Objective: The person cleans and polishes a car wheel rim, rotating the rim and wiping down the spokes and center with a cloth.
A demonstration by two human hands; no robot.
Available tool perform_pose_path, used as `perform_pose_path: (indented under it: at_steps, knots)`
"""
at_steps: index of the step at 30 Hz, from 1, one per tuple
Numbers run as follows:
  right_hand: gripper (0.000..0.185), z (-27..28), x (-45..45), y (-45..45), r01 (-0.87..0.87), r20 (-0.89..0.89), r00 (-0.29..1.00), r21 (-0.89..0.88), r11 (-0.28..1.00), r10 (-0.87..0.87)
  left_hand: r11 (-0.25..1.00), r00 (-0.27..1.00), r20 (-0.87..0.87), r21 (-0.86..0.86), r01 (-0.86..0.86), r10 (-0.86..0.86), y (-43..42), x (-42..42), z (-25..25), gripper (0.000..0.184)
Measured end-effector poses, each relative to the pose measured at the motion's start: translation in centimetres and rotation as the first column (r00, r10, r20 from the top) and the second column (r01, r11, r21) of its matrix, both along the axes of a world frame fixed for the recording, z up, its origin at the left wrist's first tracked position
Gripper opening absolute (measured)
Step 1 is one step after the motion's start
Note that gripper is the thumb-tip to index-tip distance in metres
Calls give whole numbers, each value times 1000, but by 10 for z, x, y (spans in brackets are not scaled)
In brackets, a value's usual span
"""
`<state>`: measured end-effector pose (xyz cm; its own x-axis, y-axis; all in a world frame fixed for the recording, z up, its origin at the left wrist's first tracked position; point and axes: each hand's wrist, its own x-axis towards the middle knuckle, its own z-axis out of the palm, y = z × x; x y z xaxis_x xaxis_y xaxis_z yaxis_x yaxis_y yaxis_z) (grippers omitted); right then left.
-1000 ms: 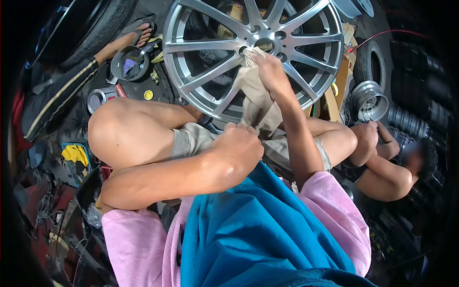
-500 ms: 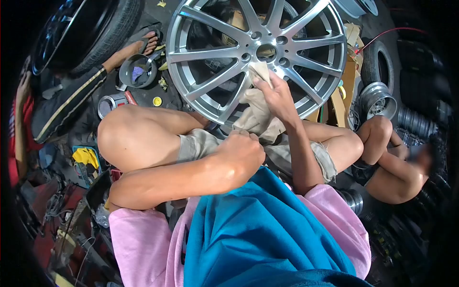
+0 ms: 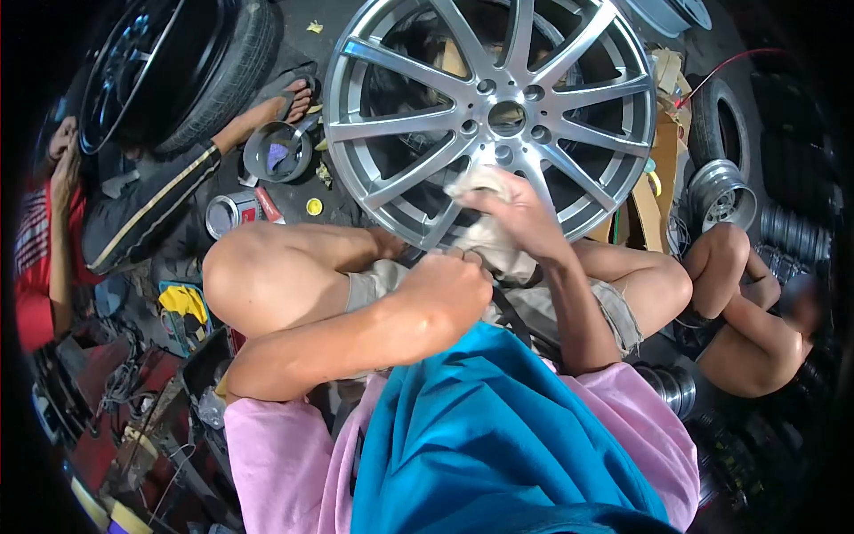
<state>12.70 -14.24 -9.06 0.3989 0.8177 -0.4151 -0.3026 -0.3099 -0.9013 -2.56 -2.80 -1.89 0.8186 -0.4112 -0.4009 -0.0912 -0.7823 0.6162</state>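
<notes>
A beige cloth (image 3: pixel 491 242) is bunched between my two hands in front of my lap. My right hand (image 3: pixel 525 218) pinches its upper end, thumb and fingers closed, just below the hub of a silver multi-spoke wheel rim (image 3: pixel 405 68). Lower down, my left hand (image 3: pixel 445 289) is closed in a fist on the cloth's lower part; its fingertips are mostly hidden. The rim faces me beyond my bent legs, its lower edge close behind the cloth. Some blur shows at the cloth and my right hand.
At left, a seated person's foot (image 3: pixel 296 98) lies near a pan (image 3: pixel 277 149), a can (image 3: pixel 233 214) and a yellow lid (image 3: pixel 314 206). A tyre (image 3: pixel 236 76) stands above. To the right are cardboard (image 3: pixel 648 212), a small steel rim (image 3: pixel 722 200) and another crouching person (image 3: pixel 756 343).
My right hand has come down slightly towards my left, and the cloth between them is more bunched. The whole view has shifted a little, with the scene sliding right.
</notes>
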Motion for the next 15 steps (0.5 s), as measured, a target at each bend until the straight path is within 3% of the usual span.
perform_pose_path:
  at_steps: [2, 4, 6, 8, 12, 14, 15]
  knots:
    - [19, -9, -17, 25, -112, 386, 921, 139, 984, 50, 982, 983, 93, -114, -150, 161, 1, -4, -2, 31]
    - [22, -8, -27, 55, -246, 630, 775, 222, 944, 54, 986, 994, 21, -129, -107, 111, -3, -7, -2, 32]
    - [23, -5, -34, 81, -306, 706, 705, 216, 927, 69, 980, 994, -111, -193, -41, 19, -9, -7, 3, 31]
    - [25, -1, -41, 104, -264, 760, 648, 279, 923, -45, 976, 993, -113, -216, -39, 14, -13, -13, 5, 30]
    - [22, -32, -52, 124, -278, 827, 563, 190, 942, 0, 984, 997, -73, -177, 4, -18, -14, -21, 0, 29]
    - [18, -44, -59, 117, -571, 775, 557, 97, 815, 298, 993, 1000, -10, -118, -10, 9, -13, -28, 0, 25]
    - [18, -35, -66, 111, -565, 657, 662, 120, 816, 362, 992, 1000, -8, -122, -12, 11, -15, -32, 0, 25]
